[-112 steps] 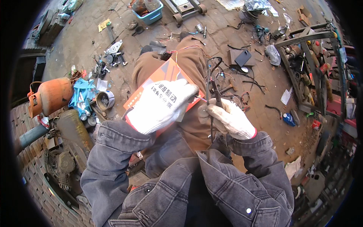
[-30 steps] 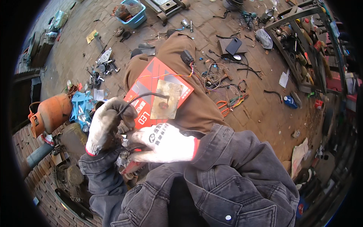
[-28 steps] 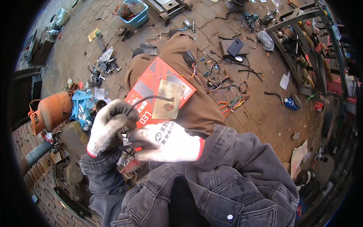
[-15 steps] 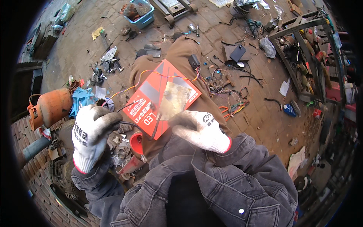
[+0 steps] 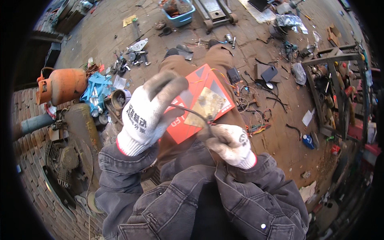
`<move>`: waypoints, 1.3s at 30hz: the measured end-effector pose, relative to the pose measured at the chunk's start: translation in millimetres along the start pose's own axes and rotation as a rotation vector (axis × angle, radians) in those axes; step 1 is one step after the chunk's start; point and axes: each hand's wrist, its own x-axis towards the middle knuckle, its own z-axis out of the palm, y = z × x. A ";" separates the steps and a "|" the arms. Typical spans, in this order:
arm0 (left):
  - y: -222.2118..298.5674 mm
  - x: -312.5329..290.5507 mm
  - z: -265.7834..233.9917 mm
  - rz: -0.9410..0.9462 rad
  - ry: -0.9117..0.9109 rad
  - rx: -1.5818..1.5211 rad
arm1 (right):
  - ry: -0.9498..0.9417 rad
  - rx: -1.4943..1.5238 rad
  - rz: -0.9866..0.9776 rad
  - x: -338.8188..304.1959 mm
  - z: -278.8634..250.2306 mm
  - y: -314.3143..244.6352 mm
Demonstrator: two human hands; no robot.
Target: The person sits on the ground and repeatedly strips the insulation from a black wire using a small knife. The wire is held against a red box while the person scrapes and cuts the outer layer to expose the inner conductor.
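Observation:
I wear white knit gloves with soiled fingers. My left hand [image 5: 149,110] is raised at the left of my lap, its fingers curled round one end of a dark cable [image 5: 185,108]; motion blurs the fingertips. The cable runs across to my right hand [image 5: 229,145], which pinches it between thumb and fingers. Below both hands, a red and grey flat box [image 5: 220,86] lies on my thighs. On the box is a stained, yellowish square sheet [image 5: 208,105]. A thin yellow and purple wire [image 5: 221,76] crosses the box's far corner.
An orange gas cylinder [image 5: 66,85] lies at the left beside a blue plastic bag [image 5: 96,90]. Tangled wires [image 5: 250,104] and a small open box with a phone [image 5: 270,74] are on the ground at right. A metal frame [image 5: 334,60] stands farther right; a blue basin [image 5: 182,18] is ahead.
My left hand has moved right and up over the box, and my right hand has shifted slightly right. The cable now stretches between them. The view has swung left.

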 end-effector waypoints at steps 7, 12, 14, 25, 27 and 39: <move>-16.5 -24.5 -2.8 -0.202 -0.061 -0.027 | -0.043 -0.327 -0.094 -10.1 -16.9 15.6; -20.6 -36.4 0.3 -0.139 -0.236 -0.043 | 0.099 -0.338 -0.059 -15.9 -14.0 33.9; -24.4 -38.9 0.0 -0.147 -0.279 -0.128 | 0.126 -0.477 -0.101 -17.4 -10.7 35.8; -33.8 -37.2 1.9 -0.105 -0.318 0.137 | -0.098 -0.422 0.007 -25.4 9.4 38.0; -34.2 -38.3 3.4 -0.127 -0.314 0.138 | -0.106 -0.544 0.028 -24.7 10.4 39.4; -27.2 -24.7 -0.3 -0.012 -0.218 0.229 | 0.009 -0.537 -0.049 -28.3 13.0 51.1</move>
